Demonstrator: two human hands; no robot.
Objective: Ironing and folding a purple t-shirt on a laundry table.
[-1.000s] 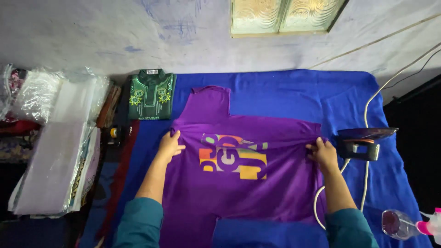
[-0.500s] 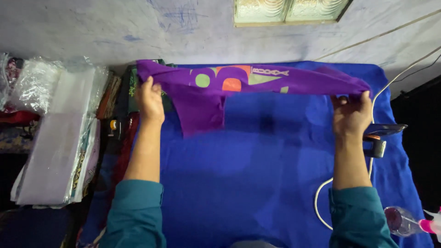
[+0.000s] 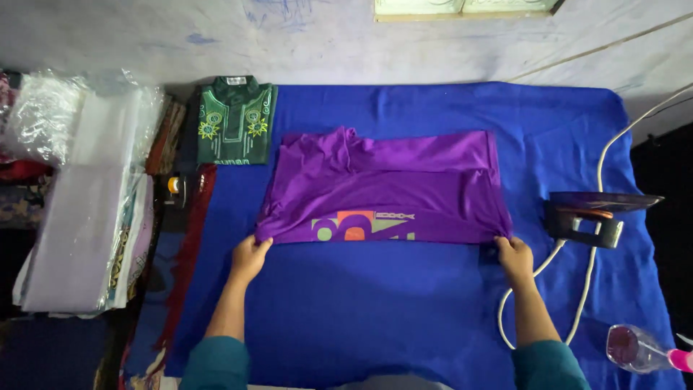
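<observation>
A purple shirt (image 3: pixel 382 184) with a coloured print along its near edge lies folded on the blue cloth-covered surface (image 3: pixel 375 310). My left hand (image 3: pixel 249 258) pinches the shirt's near left corner. At the near right corner my right hand (image 3: pixel 515 258) grips the fabric. Both arms wear teal sleeves.
A folded green embroidered garment (image 3: pixel 237 119) lies at the back left. An electric iron (image 3: pixel 588 213) stands at the right with its white cord (image 3: pixel 599 289) trailing toward me. A clear spray bottle (image 3: pixel 646 350) lies at the near right. Plastic-wrapped stacks (image 3: pixel 86 202) fill the left side.
The shirt lay flat, was lifted up and away by both hands, and now lies laid down folded with the print at the near edge.
</observation>
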